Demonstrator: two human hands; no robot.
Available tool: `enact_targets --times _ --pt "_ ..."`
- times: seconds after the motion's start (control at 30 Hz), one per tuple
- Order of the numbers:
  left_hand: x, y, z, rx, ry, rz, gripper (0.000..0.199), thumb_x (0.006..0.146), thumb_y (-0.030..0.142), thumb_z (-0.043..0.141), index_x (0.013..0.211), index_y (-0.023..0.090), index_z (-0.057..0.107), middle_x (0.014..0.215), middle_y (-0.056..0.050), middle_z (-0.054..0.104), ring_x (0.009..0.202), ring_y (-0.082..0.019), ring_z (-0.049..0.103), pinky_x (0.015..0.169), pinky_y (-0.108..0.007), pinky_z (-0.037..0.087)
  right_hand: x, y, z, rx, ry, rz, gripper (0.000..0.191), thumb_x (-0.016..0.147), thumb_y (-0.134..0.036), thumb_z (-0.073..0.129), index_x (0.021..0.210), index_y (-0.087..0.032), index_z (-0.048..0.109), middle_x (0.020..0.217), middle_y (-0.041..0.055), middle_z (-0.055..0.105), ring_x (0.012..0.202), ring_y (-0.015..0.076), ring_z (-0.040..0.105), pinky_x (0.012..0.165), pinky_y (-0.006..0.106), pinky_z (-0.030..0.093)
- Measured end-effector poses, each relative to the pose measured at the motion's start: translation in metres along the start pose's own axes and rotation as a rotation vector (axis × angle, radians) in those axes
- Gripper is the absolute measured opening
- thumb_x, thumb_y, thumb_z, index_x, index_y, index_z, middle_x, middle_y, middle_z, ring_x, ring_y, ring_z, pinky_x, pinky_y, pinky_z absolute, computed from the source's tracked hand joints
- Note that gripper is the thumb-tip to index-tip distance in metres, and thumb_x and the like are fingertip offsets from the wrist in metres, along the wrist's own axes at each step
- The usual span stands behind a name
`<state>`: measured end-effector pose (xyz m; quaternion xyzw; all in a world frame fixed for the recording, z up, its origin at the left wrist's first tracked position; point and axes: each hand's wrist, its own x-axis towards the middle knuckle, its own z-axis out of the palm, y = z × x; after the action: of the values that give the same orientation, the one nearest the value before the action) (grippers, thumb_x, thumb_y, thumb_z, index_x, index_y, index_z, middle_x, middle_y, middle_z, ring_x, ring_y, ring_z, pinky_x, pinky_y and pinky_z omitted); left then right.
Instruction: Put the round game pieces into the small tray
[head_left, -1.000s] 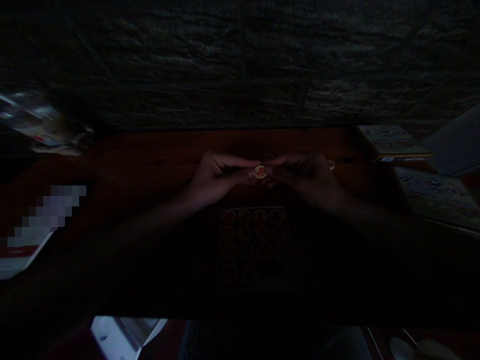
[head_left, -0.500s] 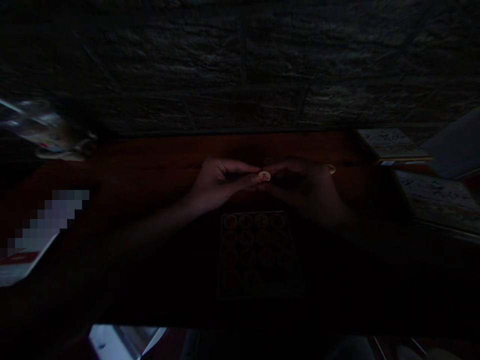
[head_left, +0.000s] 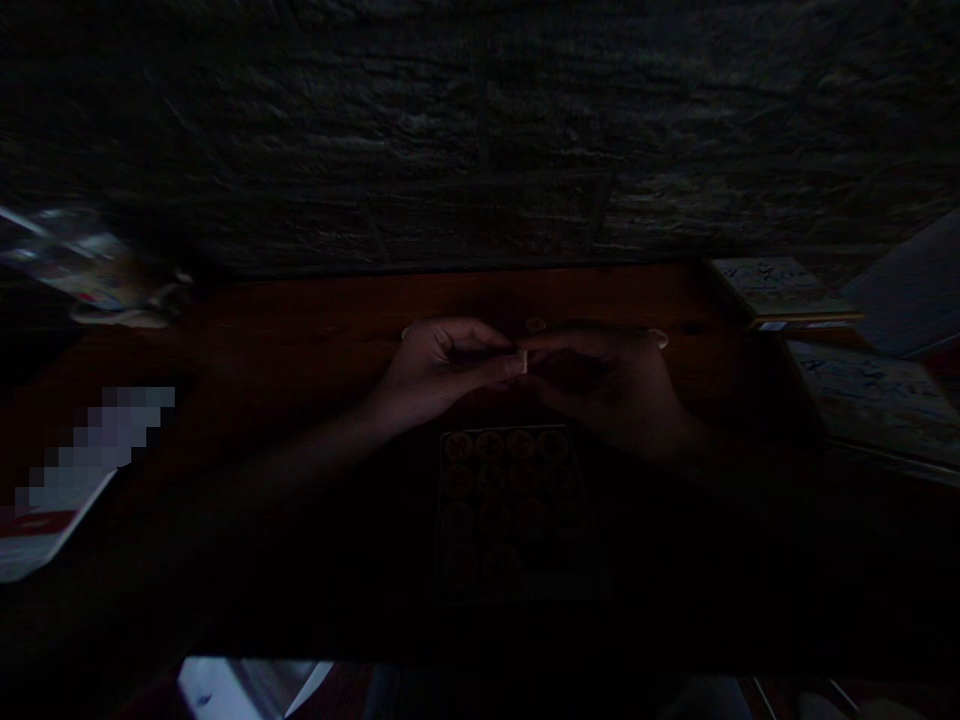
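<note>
My left hand (head_left: pixel 442 365) pinches a small round Chinese chess piece (head_left: pixel 524 362), turned so that its pale edge faces me. From the other side, the fingertips of my right hand (head_left: pixel 611 375) close on the same piece. Just below the hands lies a square box (head_left: pixel 600 592) holding rows of round chess pieces, with a dark gap at its near right corner. Other loose round pieces rest on the table: one (head_left: pixel 535 325) behind the fingertips, one (head_left: pixel 659 339) beside my right hand, and one (head_left: pixel 406 333) partly hidden by my left hand.
The wooden table (head_left: pixel 315 300) meets a dark stone wall (head_left: pixel 420 130). Two flat printed boxes (head_left: pixel 780 285) lie at the right. A clear plastic package (head_left: pixel 97 265) stands at the far left, with a white and red item (head_left: pixel 45 535) nearer me. The scene is very dark.
The chess piece has turned between my fingers, from showing its red-marked face to showing its edge. Both hands stay in nearly the same place. The picture has become dimmer.
</note>
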<state>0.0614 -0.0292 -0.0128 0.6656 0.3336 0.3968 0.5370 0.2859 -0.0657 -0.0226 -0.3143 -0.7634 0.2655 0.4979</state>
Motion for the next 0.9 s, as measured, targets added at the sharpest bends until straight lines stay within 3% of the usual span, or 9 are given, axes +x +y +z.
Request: enact_targets --times 0.23,0.4,0.5,0.77,0.9 --pt "0.0011 0.0009 -0.0012 -0.007 -0.037 -0.028 0.034 0.074 0.028 0.098 0.095 0.016 0.074 0.091 -0.004 0.085 0.077 -0.014 0.079 0.071 -0.021 0.059 -0.0009 -0.0009 0.0024 -0.02 0.028 -0.011 0.029 0.091 -0.017 0.082 0.117 -0.029 0.082 0.103 0.0007 0.083 0.087 0.0184 0.079 0.077 0.031 0.065" --pt "0.0014 0.0007 -0.0017 0.04 -0.024 0.027 0.032 0.073 0.027 0.098 0.095 0.017 0.077 0.096 -0.005 0.085 0.083 -0.016 0.08 0.077 -0.023 0.061 0.0003 -0.0016 -0.0004 -0.101 -0.005 -0.059 0.032 0.09 -0.012 0.082 0.117 -0.029 0.08 0.115 0.0027 0.08 0.096 0.0193 0.078 0.082 0.032 0.064" --pt "0.001 -0.0002 -0.0015 0.059 -0.018 0.073 0.028 0.074 0.026 0.097 0.095 0.017 0.079 0.099 -0.005 0.086 0.088 -0.016 0.08 0.082 -0.024 0.062 0.0008 -0.0028 -0.002 -0.148 0.004 -0.066 0.03 0.088 -0.011 0.082 0.114 -0.027 0.079 0.111 0.0028 0.079 0.096 0.019 0.077 0.083 0.032 0.063" --pt "-0.0016 0.0008 -0.0005 0.091 0.045 0.077 0.034 0.067 0.028 0.101 0.093 0.017 0.083 0.09 -0.005 0.085 0.079 -0.017 0.08 0.072 -0.023 0.062 -0.0014 -0.0018 0.0007 -0.025 -0.01 0.087 0.019 0.09 -0.022 0.083 0.108 -0.025 0.078 0.101 0.0001 0.081 0.084 0.017 0.077 0.076 0.03 0.061" --pt "-0.0027 -0.0001 -0.0004 0.058 0.03 0.065 0.038 0.067 0.03 0.102 0.1 0.019 0.085 0.098 -0.007 0.087 0.089 -0.022 0.083 0.083 -0.03 0.068 -0.0019 0.0006 0.0026 0.056 0.004 0.131 0.018 0.088 -0.024 0.084 0.104 -0.026 0.077 0.102 0.0006 0.082 0.089 0.0191 0.079 0.08 0.032 0.064"
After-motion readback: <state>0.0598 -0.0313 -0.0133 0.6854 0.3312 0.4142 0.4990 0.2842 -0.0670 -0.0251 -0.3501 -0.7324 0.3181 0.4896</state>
